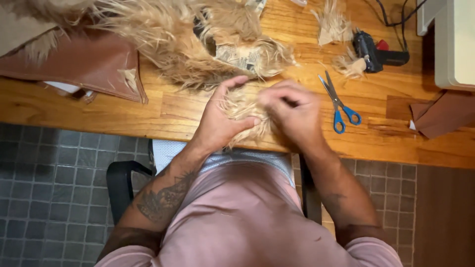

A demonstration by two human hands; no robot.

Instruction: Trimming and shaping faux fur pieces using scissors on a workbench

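Pinching a small tan fur piece (246,114) at the table (99,106) edge, I see left hand (220,121) and right hand (292,111) closed on it; scissors (339,104) lie at three o'clock, likely needed for trimming.

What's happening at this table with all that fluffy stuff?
A person seated at a wooden table works a small piece of tan fake fur between both hands: the left hand cups it and the right hand pinches at it. A bigger pile of fur lies behind, blue-handled scissors lie to the right, and a brown leather piece lies at left.
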